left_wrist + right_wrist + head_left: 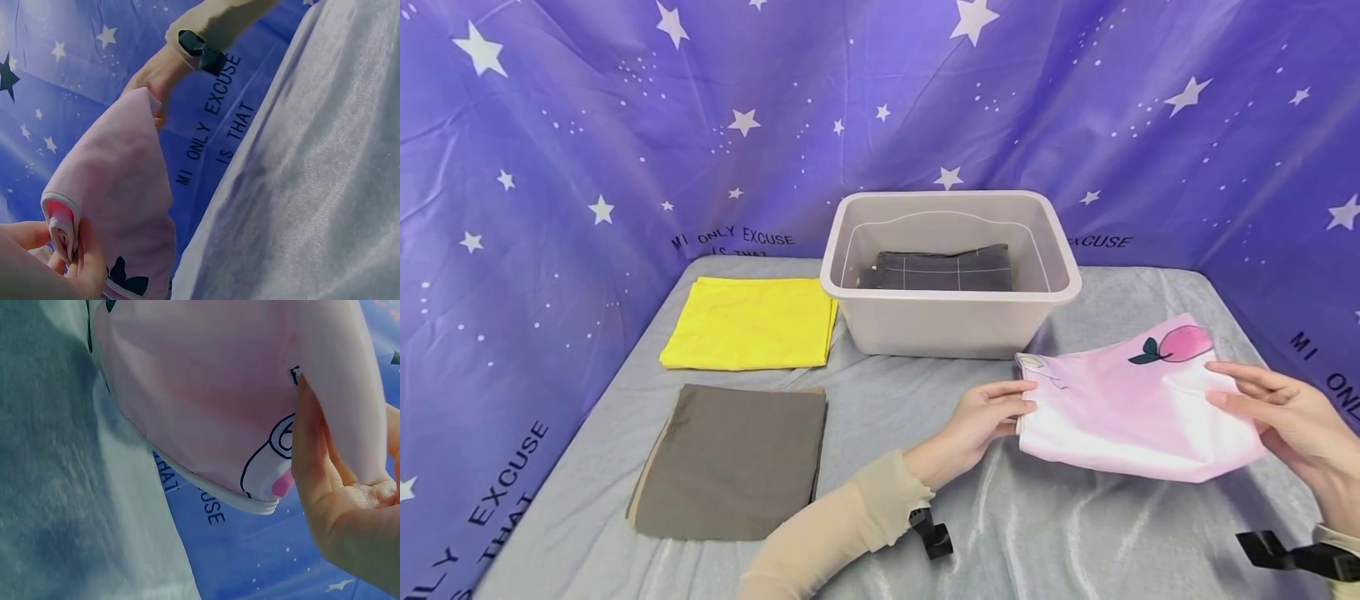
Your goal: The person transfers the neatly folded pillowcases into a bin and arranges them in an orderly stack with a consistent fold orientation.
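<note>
A folded pink and white cloth, printed with a pink fruit and dark leaves, is stretched between both hands above the bed-like surface. My left hand pinches its left edge, thumb on one side and fingers on the other. In the left wrist view, rolled layers with white trim show at that pinched edge of the cloth. At the opposite end, my right hand grips the cloth between thumb and fingers. The right wrist view shows the cloth draping down from this hand, with a white piped hem.
A grey plastic bin stands at the back centre, a dark checked folded cloth inside it. Left of it lies a folded yellow cloth, with a folded brown cloth in front. A purple star-patterned curtain surrounds the grey velvety surface.
</note>
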Demonstrator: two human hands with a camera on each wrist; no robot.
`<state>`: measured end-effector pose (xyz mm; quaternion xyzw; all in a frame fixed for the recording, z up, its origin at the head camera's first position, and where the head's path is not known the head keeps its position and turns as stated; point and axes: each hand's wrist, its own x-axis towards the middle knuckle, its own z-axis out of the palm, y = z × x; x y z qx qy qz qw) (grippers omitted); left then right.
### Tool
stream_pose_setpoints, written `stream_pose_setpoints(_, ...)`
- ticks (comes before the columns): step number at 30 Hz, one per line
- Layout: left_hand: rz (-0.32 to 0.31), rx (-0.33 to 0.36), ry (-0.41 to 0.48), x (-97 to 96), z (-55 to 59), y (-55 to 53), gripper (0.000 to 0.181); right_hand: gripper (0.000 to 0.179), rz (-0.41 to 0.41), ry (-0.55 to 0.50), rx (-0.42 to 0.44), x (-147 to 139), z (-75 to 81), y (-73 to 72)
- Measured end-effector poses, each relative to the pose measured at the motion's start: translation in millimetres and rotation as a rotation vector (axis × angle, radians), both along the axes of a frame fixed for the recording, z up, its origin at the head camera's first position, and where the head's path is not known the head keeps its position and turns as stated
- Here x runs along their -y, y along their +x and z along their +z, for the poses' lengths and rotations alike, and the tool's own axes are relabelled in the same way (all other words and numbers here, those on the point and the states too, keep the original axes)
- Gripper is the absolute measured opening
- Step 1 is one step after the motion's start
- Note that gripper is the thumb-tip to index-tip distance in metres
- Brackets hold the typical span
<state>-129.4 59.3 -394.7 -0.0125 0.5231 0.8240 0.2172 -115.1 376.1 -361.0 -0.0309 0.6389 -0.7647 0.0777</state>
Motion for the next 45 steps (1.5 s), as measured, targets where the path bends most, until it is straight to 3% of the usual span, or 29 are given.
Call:
stream_pose_setpoints(8, 0.000, -0.040, 0.030, 20.1, 5.5, 5.3, 0.032, 0.046, 0.090, -0.036, 0.015, 12, 1.4, -2.7)
stream_pose_setpoints(17, 0.007, -0.046, 0.022, 43.5, 8.5, 8.2, 0.033, 0.050, 0.206, -0.080, -0.063, 30, 1.2, -7.0)
stream_pose_setpoints(27, -0.025, -0.072, -0.018, 72.0, 9.9, 11.8, 0.036, 0.052, 0.334, -0.003, -0.124, 51, 6.0, -9.7)
stream_pose_setpoints(35, -0.109, -0.106, -0.059, 92.3, 15.3, 15.1, 0.039, 0.050, 0.360, 0.072, -0.114, 66, 12.9, -8.6)
stream_pose_setpoints(39, -0.147, -0.127, -0.097, 102.5, 16.4, 17.1, 0.040, 0.048, 0.334, 0.142, -0.114, 74, 15.5, -6.2)
stream_pose_setpoints(45, -0.147, -0.136, -0.113, 115.7, 19.1, 20.6, 0.043, 0.048, 0.301, 0.164, -0.135, 86, 18.0, -3.3)
